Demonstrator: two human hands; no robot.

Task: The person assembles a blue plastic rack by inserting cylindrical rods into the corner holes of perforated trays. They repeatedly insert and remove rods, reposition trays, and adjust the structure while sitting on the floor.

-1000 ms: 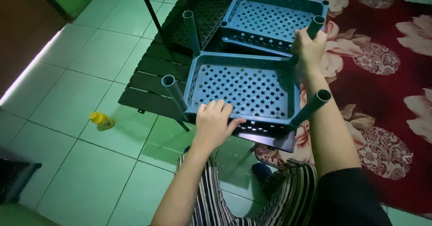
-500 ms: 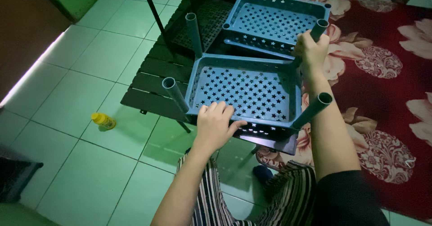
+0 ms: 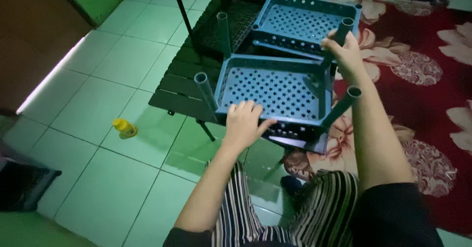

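1. Since the earlier frame, little is changing: the tray (image 3: 275, 92) is sitting slightly lower and nearer, both hands keeping their places.
2. Far left, a small yellow bottle (image 3: 125, 128) is lying on the tiled floor (image 3: 98, 85), well apart from the work.
3. The left hand (image 3: 244, 124) is pressing on the tray's near edge, fingers spread flat.
4. The blue star-punched tray is resting over a dark slatted rack (image 3: 179, 87) (a second tray (image 3: 305, 23) sits behind).
5. The right hand (image 3: 345, 55) is gripping the far corner pole (image 3: 341, 33), fingers curled closed.
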